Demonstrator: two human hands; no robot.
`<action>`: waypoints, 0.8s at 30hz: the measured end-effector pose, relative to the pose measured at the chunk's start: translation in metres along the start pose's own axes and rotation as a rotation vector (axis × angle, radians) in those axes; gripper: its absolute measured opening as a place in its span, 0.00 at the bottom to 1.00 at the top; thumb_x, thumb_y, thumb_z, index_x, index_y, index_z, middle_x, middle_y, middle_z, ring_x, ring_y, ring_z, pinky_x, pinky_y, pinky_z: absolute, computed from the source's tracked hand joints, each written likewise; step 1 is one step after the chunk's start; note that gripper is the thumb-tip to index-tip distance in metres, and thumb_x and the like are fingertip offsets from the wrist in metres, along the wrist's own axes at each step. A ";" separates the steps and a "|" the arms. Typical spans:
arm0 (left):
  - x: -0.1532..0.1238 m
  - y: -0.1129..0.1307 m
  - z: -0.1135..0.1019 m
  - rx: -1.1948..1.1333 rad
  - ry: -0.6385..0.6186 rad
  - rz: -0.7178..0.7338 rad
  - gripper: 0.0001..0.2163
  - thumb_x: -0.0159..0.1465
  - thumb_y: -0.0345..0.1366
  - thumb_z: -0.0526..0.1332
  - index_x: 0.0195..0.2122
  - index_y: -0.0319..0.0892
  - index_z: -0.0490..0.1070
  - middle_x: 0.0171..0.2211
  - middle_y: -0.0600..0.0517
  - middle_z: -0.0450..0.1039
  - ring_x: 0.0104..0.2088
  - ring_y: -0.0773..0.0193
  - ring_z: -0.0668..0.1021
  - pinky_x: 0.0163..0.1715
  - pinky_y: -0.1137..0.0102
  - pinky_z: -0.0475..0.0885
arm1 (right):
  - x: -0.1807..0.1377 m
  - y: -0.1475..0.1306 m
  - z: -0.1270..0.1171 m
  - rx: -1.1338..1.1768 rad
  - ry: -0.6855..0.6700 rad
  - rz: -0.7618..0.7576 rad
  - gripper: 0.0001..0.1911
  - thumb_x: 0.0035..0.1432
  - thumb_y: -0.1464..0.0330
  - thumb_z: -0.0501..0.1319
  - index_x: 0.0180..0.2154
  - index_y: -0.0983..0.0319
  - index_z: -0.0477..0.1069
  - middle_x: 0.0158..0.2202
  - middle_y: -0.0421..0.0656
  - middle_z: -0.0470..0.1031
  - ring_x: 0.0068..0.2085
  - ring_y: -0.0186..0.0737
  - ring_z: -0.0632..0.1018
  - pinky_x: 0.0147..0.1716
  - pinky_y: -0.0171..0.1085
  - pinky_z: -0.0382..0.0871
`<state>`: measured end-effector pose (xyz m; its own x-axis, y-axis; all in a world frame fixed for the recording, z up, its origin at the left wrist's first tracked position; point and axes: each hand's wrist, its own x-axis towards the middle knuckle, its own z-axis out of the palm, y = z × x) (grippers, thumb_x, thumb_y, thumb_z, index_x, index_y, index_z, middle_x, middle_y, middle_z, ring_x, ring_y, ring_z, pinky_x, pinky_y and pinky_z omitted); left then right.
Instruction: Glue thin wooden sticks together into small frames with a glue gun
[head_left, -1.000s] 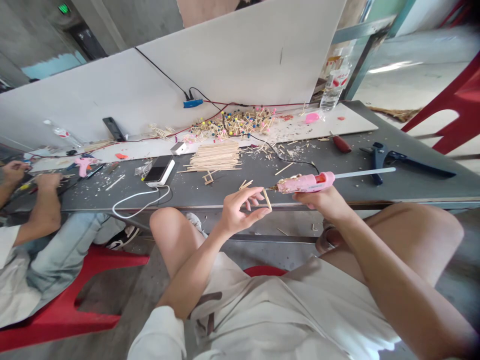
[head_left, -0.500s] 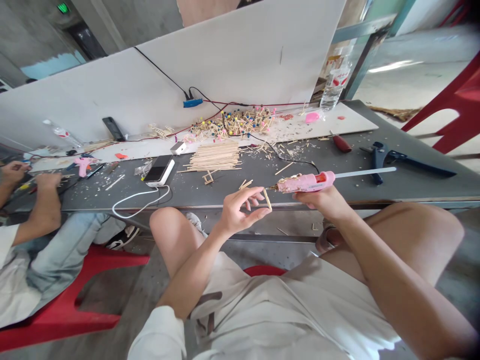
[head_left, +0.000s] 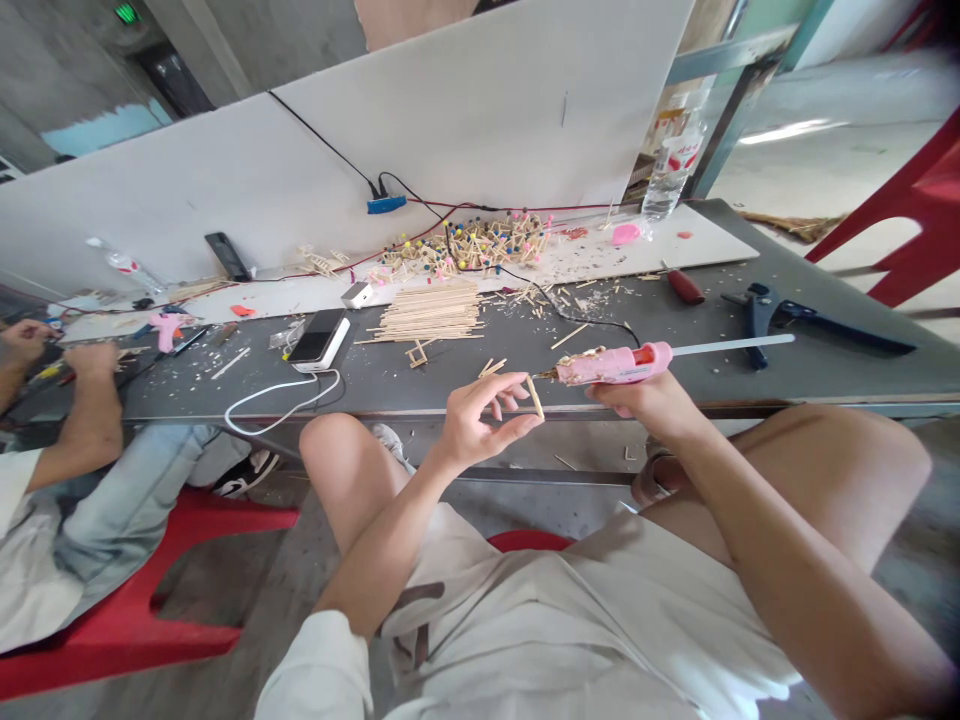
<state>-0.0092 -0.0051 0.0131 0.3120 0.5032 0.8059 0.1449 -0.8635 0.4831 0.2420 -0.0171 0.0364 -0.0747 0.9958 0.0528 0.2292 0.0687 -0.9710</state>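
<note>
Between the thumb and fingertips of my left hand (head_left: 480, 415) is a small wooden stick piece (head_left: 535, 398), held at its two ends. My right hand (head_left: 641, 398) is wrapped round a pink hot glue gun (head_left: 611, 366), whose nozzle points left at the upper end of the stick piece, touching or very close. A white glue stick (head_left: 731, 345) juts from the gun's back. Just beyond my left hand lie a few short sticks (head_left: 491, 368) and a small wooden square frame (head_left: 417, 354). Behind them is a pile of longer wooden sticks (head_left: 427, 312).
Sticks with coloured ball ends (head_left: 472, 245) are heaped on a white board. A red-handled tool (head_left: 685, 287) and a blue cutter (head_left: 761, 318) lie right. A phone on a white power bank (head_left: 320, 342) with a cable sits left. A co-worker's hands (head_left: 94, 360) are at far left.
Both hands hold nearly the same pose, with the glue gun's nozzle still at the stick piece. The view shifts very slightly.
</note>
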 end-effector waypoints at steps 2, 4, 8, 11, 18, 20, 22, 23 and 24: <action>0.000 0.000 0.000 0.001 0.002 0.001 0.21 0.63 0.42 0.71 0.55 0.42 0.74 0.37 0.47 0.82 0.27 0.70 0.80 0.23 0.77 0.76 | -0.001 -0.001 0.000 0.007 0.003 0.010 0.08 0.43 0.66 0.67 0.25 0.60 0.69 0.19 0.34 0.59 0.22 0.31 0.58 0.21 0.34 0.51; 0.000 0.000 -0.001 0.001 0.001 0.002 0.21 0.63 0.41 0.71 0.55 0.41 0.74 0.36 0.47 0.81 0.27 0.70 0.80 0.23 0.77 0.76 | -0.001 -0.002 0.000 0.018 0.009 0.019 0.08 0.43 0.66 0.67 0.26 0.61 0.71 0.19 0.35 0.60 0.22 0.31 0.59 0.21 0.34 0.51; 0.000 0.000 -0.001 0.011 -0.001 -0.003 0.21 0.63 0.42 0.71 0.55 0.42 0.74 0.37 0.48 0.81 0.27 0.70 0.80 0.23 0.77 0.76 | -0.001 0.003 0.000 0.075 0.030 0.050 0.09 0.42 0.67 0.69 0.29 0.61 0.73 0.20 0.34 0.60 0.23 0.31 0.58 0.20 0.34 0.50; 0.000 -0.001 -0.001 0.002 0.017 0.017 0.21 0.62 0.40 0.72 0.55 0.42 0.74 0.37 0.48 0.81 0.28 0.70 0.80 0.24 0.77 0.75 | 0.001 0.009 -0.001 0.195 0.042 0.070 0.12 0.41 0.66 0.72 0.25 0.61 0.71 0.20 0.36 0.64 0.23 0.31 0.61 0.19 0.33 0.49; 0.000 -0.004 -0.002 0.047 0.036 0.041 0.21 0.62 0.40 0.72 0.55 0.42 0.74 0.37 0.48 0.82 0.29 0.70 0.80 0.24 0.78 0.74 | 0.015 0.009 -0.006 0.591 0.139 -0.006 0.11 0.44 0.67 0.72 0.24 0.61 0.71 0.23 0.39 0.68 0.22 0.31 0.64 0.19 0.34 0.57; 0.001 -0.005 -0.003 0.069 0.044 0.028 0.21 0.63 0.41 0.71 0.55 0.42 0.74 0.37 0.48 0.82 0.28 0.70 0.80 0.24 0.78 0.74 | 0.022 0.010 -0.012 0.695 0.210 0.061 0.10 0.45 0.69 0.71 0.28 0.59 0.72 0.25 0.38 0.70 0.22 0.31 0.63 0.19 0.33 0.59; 0.002 -0.006 -0.006 0.091 0.060 0.003 0.20 0.63 0.43 0.71 0.54 0.42 0.75 0.37 0.48 0.82 0.28 0.70 0.80 0.24 0.78 0.75 | 0.030 0.013 -0.020 0.763 0.258 0.116 0.11 0.45 0.72 0.69 0.33 0.58 0.72 0.27 0.38 0.71 0.23 0.32 0.64 0.20 0.33 0.64; 0.003 -0.006 -0.007 0.101 0.071 -0.016 0.20 0.63 0.43 0.70 0.53 0.41 0.75 0.37 0.48 0.82 0.28 0.70 0.80 0.24 0.78 0.75 | 0.033 0.016 -0.023 0.784 0.279 0.130 0.13 0.45 0.74 0.68 0.35 0.58 0.73 0.28 0.39 0.72 0.24 0.32 0.67 0.22 0.33 0.67; 0.004 -0.007 -0.009 0.110 0.082 -0.038 0.20 0.63 0.44 0.70 0.53 0.41 0.75 0.37 0.48 0.82 0.28 0.70 0.80 0.24 0.78 0.75 | 0.036 0.018 -0.026 0.799 0.286 0.144 0.15 0.44 0.76 0.66 0.37 0.58 0.73 0.30 0.40 0.73 0.26 0.34 0.70 0.24 0.34 0.71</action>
<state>-0.0176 0.0030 0.0163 0.2269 0.5328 0.8152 0.2583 -0.8400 0.4771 0.2691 0.0215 0.0267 0.1749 0.9758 -0.1311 -0.5419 -0.0158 -0.8403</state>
